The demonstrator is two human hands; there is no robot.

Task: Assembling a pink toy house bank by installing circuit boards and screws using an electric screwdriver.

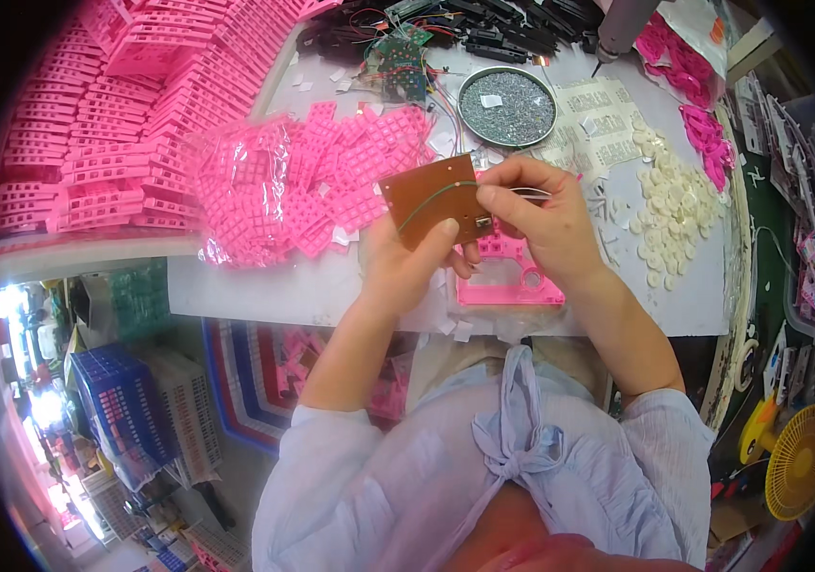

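Note:
A brown circuit board (426, 195) is raised above the bench, tilted, with a thin green wire (426, 202) running across its face. My left hand (412, 257) grips the board's lower edge, thumb on the face and fingers behind. At the board's right edge my right hand (541, 210) pinches a thin wire, with pale wire showing past its fingers. Just below the board lies a pink plastic housing (512, 286) with a rectangular opening and a round one, partly hidden by my hands.
Pink keypad parts (331, 181) lie left, some bagged, beside stacked pink housings (112, 133). A round tin of small screws (507, 105) stands behind my hands. Cream discs (670, 219) are heaped right. A powered screwdriver (617, 33) hangs above; green circuit boards (398, 71) lie at the back.

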